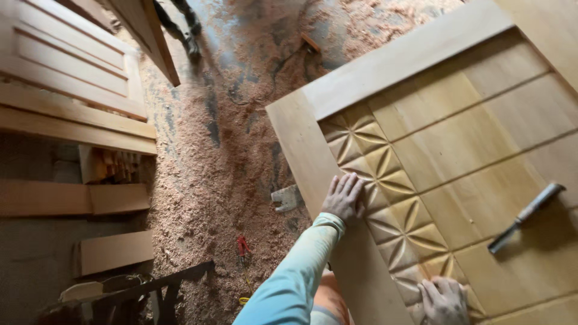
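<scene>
A pale wooden door (457, 150) lies flat, filling the right half of the view; its plain frame rail (307, 150) runs along the left edge, and just inside it a carved band of four-petal star motifs (385, 192) runs from the far left corner down toward the near edge; right of the band sit flat rectangular panels parted by thin grooves.

The left hand (344, 197) lies palm down, fingers spread slightly apart and flat, across the join of the frame rail and the carved band, gripping nothing; its arm wears a light blue-green sleeve (295, 277) that rises from the near edge. The right hand (444, 300) rests at the near end of the carved band, fingers loosely apart and pressed on the carving; whether anything lies under it I cannot tell.

A chisel (525, 218) with a pale handle and a dark blade lies on the flat panels to the right, well apart from both hands.

Left of the door the floor (205, 180) is thick with reddish sawdust; a small grey scrap (286, 197) lies just beside the door's left edge, and a red tool with a yellow cord (242, 247) lies nearer. Farther left stand stacked boards and panelled doors (72, 78), with a short plank (114, 251) lower down.
</scene>
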